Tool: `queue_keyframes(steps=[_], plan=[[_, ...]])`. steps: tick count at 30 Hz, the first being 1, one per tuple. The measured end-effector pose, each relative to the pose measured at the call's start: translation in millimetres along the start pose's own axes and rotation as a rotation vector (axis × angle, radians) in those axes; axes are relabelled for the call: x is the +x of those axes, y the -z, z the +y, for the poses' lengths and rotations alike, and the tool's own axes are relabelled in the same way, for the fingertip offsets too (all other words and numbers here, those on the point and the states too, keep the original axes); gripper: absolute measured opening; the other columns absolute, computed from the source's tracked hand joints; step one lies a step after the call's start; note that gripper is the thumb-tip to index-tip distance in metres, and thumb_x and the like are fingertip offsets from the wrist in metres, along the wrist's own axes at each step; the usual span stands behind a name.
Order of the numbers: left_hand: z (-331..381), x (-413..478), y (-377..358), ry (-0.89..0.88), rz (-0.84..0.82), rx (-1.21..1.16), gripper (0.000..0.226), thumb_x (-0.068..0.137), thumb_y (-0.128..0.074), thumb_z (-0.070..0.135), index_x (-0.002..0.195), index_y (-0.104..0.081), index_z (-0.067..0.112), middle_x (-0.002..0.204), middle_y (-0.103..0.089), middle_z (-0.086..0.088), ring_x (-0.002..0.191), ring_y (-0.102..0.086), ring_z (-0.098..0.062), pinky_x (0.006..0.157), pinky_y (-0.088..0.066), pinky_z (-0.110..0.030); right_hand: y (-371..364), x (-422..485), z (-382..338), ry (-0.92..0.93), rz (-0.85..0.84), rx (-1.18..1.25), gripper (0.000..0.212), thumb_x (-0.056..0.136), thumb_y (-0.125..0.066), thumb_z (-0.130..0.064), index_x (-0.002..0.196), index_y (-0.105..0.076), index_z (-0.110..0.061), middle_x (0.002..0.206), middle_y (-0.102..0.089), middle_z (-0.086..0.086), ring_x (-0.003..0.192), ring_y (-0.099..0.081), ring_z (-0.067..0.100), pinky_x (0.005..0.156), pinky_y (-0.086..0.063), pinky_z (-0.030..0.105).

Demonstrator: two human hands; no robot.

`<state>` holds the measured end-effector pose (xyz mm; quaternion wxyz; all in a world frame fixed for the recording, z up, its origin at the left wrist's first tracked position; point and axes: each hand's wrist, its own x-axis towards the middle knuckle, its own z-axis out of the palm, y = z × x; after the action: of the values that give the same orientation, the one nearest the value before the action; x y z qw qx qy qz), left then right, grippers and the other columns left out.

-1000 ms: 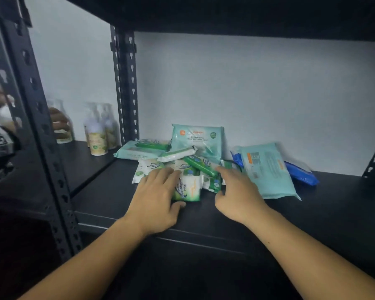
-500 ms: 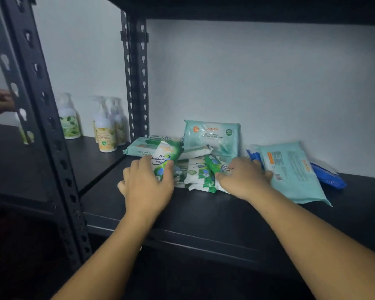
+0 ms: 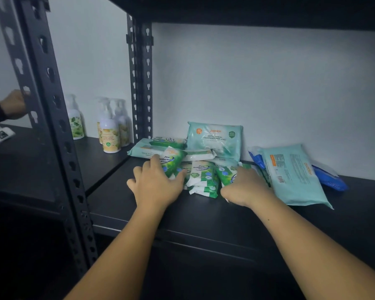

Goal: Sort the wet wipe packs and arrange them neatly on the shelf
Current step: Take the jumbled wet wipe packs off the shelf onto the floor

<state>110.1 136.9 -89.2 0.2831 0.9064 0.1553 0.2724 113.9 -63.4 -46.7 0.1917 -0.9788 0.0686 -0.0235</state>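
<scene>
**Both hands in the heap of wipes**

The black shelf (image 3: 204,215) carried every pack. A large teal pack (image 3: 294,176) lay at the right, overlapping a blue pack (image 3: 331,180) behind it. A second teal pack (image 3: 214,137) leaned upright against the wall, and a third teal pack (image 3: 145,149) lay flat at the left. Between them sat a heap of small green-and-white packs (image 3: 201,174). The left hand (image 3: 158,187) gripped one tilted pine pack (image 3: 171,161). The right hand (image 3: 245,187) seemed curled round another small pack (image 3: 225,173), its fingertips hidden.

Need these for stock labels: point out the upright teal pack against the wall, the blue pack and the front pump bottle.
upright teal pack (image 3: 214,137), head view, centre of printed front.
blue pack (image 3: 330,180), head view, exposed right end.
front pump bottle (image 3: 109,138), head view, its label.
</scene>
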Motion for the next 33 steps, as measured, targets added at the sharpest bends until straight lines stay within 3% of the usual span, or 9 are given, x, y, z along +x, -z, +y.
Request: queue_keyframes(steps=[3, 6, 11, 15, 20, 23, 27, 29, 33], plan=[[-3.3, 2.4, 5.0, 0.068, -0.002, -0.084, 0.066, 0.080, -0.063, 0.045, 0.140, -0.043, 0.025, 0.130, -0.054, 0.002, 0.123, -0.037, -0.029, 0.094, -0.027, -0.048, 14.5, -12.5, 9.2, 0.007, -0.055, -0.045, 0.042, 0.045, -0.055, -0.026, 0.086, -0.057, -0.022, 0.099, -0.053, -0.002, 0.095, -0.060, 0.025, 0.086, -0.057, 0.042], [-3.4, 2.4, 5.8, 0.049, 0.004, -0.037, 0.076, 0.069, -0.061, 0.033, 0.143, -0.042, 0.028, 0.128, -0.055, 0.006, 0.120, -0.037, -0.027, 0.088, -0.024, -0.045, 19.4, -29.3, 19.7, -0.022, -0.104, -0.114, 0.043, 0.053, -0.056, -0.028, 0.095, -0.058, -0.017, 0.101, -0.055, -0.002, 0.092, -0.059, 0.021, 0.089, -0.053, 0.040], [-1.1, -0.1, 2.6, 0.009, -0.007, 0.111, 0.067, 0.075, -0.062, 0.053, 0.133, -0.046, 0.022, 0.128, -0.054, 0.002, 0.122, -0.040, -0.029, 0.091, -0.028, -0.047, 2.9, -37.2, 29.6, -0.029, 0.058, -0.150, 0.058, 0.066, -0.061, -0.047, 0.115, -0.054, -0.017, 0.117, -0.052, 0.002, 0.108, -0.055, 0.026, 0.085, -0.047, 0.036], [-2.1, -2.2, 2.4, 0.050, -0.001, 0.174, 0.074, 0.075, -0.068, 0.066, 0.126, -0.051, 0.015, 0.129, -0.056, -0.006, 0.125, -0.042, -0.030, 0.097, -0.032, -0.047, 0.8, -46.5, 37.1, -0.053, 0.100, -0.066, 0.038, 0.072, -0.062, -0.048, 0.093, -0.059, -0.016, 0.094, -0.058, 0.000, 0.083, -0.057, 0.024, 0.066, -0.046, 0.030], [-0.9, -6.5, 14.2, -0.027, -0.082, 0.261, 0.063, 0.080, -0.062, 0.059, 0.122, -0.057, 0.012, 0.126, -0.056, -0.009, 0.122, -0.047, -0.031, 0.099, -0.038, -0.046, 4.4, -70.7, 48.5, -0.011, 0.115, -0.110, 0.051, 0.076, -0.065, -0.065, 0.091, -0.049, -0.019, 0.096, -0.054, -0.002, 0.088, -0.058, 0.024, 0.067, -0.046, 0.031], [-1.0, -12.0, 34.7, -0.055, -0.118, 0.275, 0.064, 0.079, -0.062, 0.060, 0.122, -0.059, 0.012, 0.125, -0.057, -0.010, 0.122, -0.050, -0.033, 0.099, -0.039, -0.048, 13.0, -81.9, 55.7, 0.022, 0.104, -0.053, 0.038, 0.072, -0.068, -0.050, 0.093, -0.058, -0.020, 0.093, -0.058, -0.002, 0.082, -0.059, 0.023, 0.066, -0.050, 0.031], [-5.3, -55.7, 62.2, -0.041, 0.011, 0.052, 0.053, 0.080, -0.062, 0.056, 0.110, -0.063, 0.013, 0.112, -0.060, -0.011, 0.109, -0.056, -0.035, 0.090, -0.043, -0.049, 25.8, -113.1, 68.9, 0.067, 0.150, 0.117, 0.028, 0.070, -0.071, -0.044, 0.086, -0.063, -0.022, 0.082, -0.063, -0.006, 0.070, -0.057, 0.014, 0.059, -0.048, 0.029], [-8.0, -94.7, 71.8, -0.119, 0.069, -0.100, 0.045, 0.080, -0.062, 0.052, 0.110, -0.062, 0.019, 0.107, -0.059, -0.005, 0.105, -0.055, -0.032, 0.087, -0.042, -0.048, 25.3, -142.0, 81.1, 0.104, 0.195, 0.277, 0.028, 0.073, -0.074, -0.047, 0.083, -0.067, -0.022, 0.081, -0.067, -0.005, 0.075, -0.062, 0.017, 0.065, -0.053, 0.032], [-15.7, -187.7, 90.6, -0.585, -0.023, -0.270, 0.053, 0.080, -0.069, 0.036, 0.130, -0.061, 0.021, 0.119, -0.063, 0.001, 0.109, -0.057, -0.025, 0.090, -0.044, -0.046, 14.5, -212.7, 125.9, 0.193, 0.188, 0.573, 0.024, 0.070, -0.079, -0.043, 0.085, -0.071, -0.026, 0.086, -0.068, -0.006, 0.079, -0.064, 0.010, 0.071, -0.050, 0.029]])
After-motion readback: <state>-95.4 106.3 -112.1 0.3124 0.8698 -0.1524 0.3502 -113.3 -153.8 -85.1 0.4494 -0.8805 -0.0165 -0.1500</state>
